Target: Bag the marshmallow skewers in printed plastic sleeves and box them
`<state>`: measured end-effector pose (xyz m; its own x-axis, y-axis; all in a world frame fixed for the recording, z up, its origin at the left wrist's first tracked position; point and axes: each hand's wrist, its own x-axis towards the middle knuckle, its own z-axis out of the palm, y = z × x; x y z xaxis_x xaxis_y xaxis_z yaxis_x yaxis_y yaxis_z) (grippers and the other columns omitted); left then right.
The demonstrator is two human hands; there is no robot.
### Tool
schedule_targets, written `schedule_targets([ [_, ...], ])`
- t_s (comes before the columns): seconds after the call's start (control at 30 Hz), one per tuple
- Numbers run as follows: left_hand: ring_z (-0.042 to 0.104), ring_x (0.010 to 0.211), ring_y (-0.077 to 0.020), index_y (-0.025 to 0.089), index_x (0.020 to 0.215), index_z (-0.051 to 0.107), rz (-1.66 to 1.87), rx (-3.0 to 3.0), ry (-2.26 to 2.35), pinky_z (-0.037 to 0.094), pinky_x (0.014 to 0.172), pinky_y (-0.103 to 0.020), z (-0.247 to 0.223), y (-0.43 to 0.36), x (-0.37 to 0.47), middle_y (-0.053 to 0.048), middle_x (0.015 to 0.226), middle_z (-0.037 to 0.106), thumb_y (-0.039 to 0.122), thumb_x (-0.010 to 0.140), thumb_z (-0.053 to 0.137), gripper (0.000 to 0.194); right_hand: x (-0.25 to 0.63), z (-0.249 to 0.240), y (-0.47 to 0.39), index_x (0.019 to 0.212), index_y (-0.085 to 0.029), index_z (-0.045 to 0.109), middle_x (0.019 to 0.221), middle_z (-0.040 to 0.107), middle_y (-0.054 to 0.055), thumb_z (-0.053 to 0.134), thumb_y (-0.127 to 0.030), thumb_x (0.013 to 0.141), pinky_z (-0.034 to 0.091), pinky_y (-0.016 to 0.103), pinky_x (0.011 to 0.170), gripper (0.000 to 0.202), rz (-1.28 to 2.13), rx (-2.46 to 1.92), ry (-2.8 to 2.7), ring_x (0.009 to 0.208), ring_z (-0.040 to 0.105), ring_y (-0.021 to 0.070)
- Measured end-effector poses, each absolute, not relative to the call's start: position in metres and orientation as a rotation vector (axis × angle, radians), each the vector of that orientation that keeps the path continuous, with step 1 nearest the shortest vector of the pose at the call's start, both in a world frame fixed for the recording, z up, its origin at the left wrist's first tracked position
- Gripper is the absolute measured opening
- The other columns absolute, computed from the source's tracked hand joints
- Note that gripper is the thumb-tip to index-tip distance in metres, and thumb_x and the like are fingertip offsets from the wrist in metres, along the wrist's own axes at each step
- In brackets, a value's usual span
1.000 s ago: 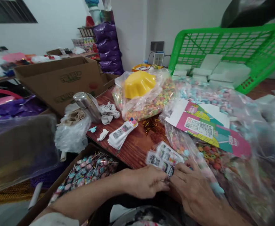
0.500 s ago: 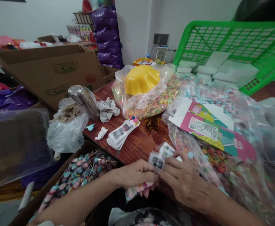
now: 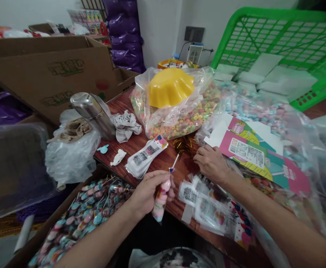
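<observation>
My left hand (image 3: pixel 153 190) is closed round a wrapped candy stick (image 3: pixel 160 201), its white stick pointing up and its clear wrapper tapering down over the table's front edge. To the right, my right hand (image 3: pixel 211 163) rests beside the gold tinsel ties (image 3: pixel 184 146), fingers curled down; whatever its fingertips hold is too small to tell. Printed clear bags (image 3: pixel 211 212) lie loosely piled below my right forearm. Behind my left hand is a stack of printed labels (image 3: pixel 144 156).
Finished candy sticks fill a box (image 3: pixel 87 216) at lower left. A steel flask (image 3: pixel 93 115) stands at the table's left. Behind are a candy bag with a yellow bowl (image 3: pixel 170 87) and a green basket (image 3: pixel 274 48); printed card (image 3: pixel 259 152) lies right.
My hands have parted. My left hand has raised the candy stick into view, and my right hand has moved up to the gold ties, uncovering the clear bags. The view has shifted slightly.
</observation>
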<state>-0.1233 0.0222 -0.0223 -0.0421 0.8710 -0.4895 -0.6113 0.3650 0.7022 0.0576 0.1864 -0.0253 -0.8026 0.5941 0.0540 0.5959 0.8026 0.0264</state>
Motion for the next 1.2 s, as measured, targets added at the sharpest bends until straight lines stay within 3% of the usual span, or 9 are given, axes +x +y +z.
schedule_targets([
  [0.27, 0.059, 0.051, -0.0137, 0.01, 0.072, 0.062, 1.191, 0.15, 0.956, 0.052, 0.048, -0.026, -0.023, 0.039, -0.116, -0.003, 0.06, 0.061, 0.023, 0.069, 0.066, 0.013, 0.064, -0.027, 0.196, 0.084, -0.017, 0.058, 0.085, 0.061, 0.007, 0.042, -0.016, 0.087, 0.033, 0.033, 0.074, 0.016, 0.146, -0.975, -2.78, 0.084, 0.051, 0.0209],
  [0.43, 0.052, 0.046, -0.0091, 0.011, 0.067, 0.06, 1.18, 0.172, 0.924, 0.041, 0.039, -0.018, -0.023, 0.046, -0.104, 0.0, 0.056, 0.056, 0.023, 0.065, 0.069, 0.016, 0.069, -0.015, 0.212, 0.09, -0.018, 0.057, 0.079, 0.061, 0.006, 0.035, -0.019, 0.09, 0.037, 0.028, 0.067, 0.022, 0.265, -1.119, -2.564, 0.075, 0.054, 0.0184],
  [0.53, 0.05, 0.044, -0.0082, 0.011, 0.065, 0.059, 1.183, 0.204, 0.947, 0.038, 0.037, -0.017, -0.02, 0.049, -0.095, 0.001, 0.054, 0.054, 0.025, 0.063, 0.071, 0.018, 0.068, -0.012, 0.214, 0.089, -0.018, 0.063, 0.074, 0.063, 0.006, 0.045, -0.018, 0.083, 0.036, 0.028, 0.066, 0.019, 0.316, -1.144, -2.564, 0.072, 0.055, 0.0189],
  [0.7, 0.05, 0.043, -0.0075, 0.011, 0.065, 0.061, 1.197, 0.277, 1.035, 0.035, 0.036, -0.015, -0.012, 0.05, -0.085, 0.001, 0.053, 0.055, 0.031, 0.063, 0.073, 0.024, 0.08, -0.004, 0.21, 0.109, -0.021, 0.063, 0.071, 0.066, 0.003, 0.053, -0.021, 0.079, 0.036, 0.028, 0.063, 0.031, 0.465, -1.131, -2.54, 0.065, 0.057, 0.0171],
  [0.9, 0.049, 0.041, -0.007, 0.012, 0.063, 0.06, 1.227, 0.312, 1.047, 0.035, 0.037, -0.016, -0.006, 0.05, -0.081, 0.003, 0.049, 0.052, 0.03, 0.061, 0.074, 0.023, 0.107, -0.001, 0.212, 0.08, -0.016, 0.067, 0.058, 0.062, 0.001, 0.051, -0.025, 0.079, 0.042, 0.024, 0.053, 0.019, 0.769, -1.092, -2.397, 0.052, 0.058, 0.0136],
  [1.07, 0.049, 0.04, -0.0075, 0.012, 0.063, 0.06, 1.243, 0.386, 1.091, 0.032, 0.034, -0.016, -0.012, 0.056, -0.073, 0.002, 0.052, 0.055, 0.032, 0.06, 0.074, 0.025, 0.105, 0.01, 0.182, 0.089, -0.014, 0.067, 0.065, 0.064, 0.002, 0.047, -0.03, 0.084, 0.044, 0.024, 0.048, 0.026, 0.844, -1.025, -2.237, 0.047, 0.056, 0.0119],
  [1.2, 0.043, 0.036, -0.0054, 0.013, 0.057, 0.056, 1.3, 0.435, 1.105, 0.031, 0.035, -0.017, -0.016, 0.062, -0.06, 0.006, 0.045, 0.046, 0.03, 0.058, 0.074, 0.025, 0.086, 0.015, 0.138, 0.087, -0.018, 0.068, 0.076, 0.068, 0.004, 0.049, -0.021, 0.085, 0.047, 0.026, 0.063, 0.019, 0.68, -0.803, -2.335, 0.067, 0.06, 0.0142],
])
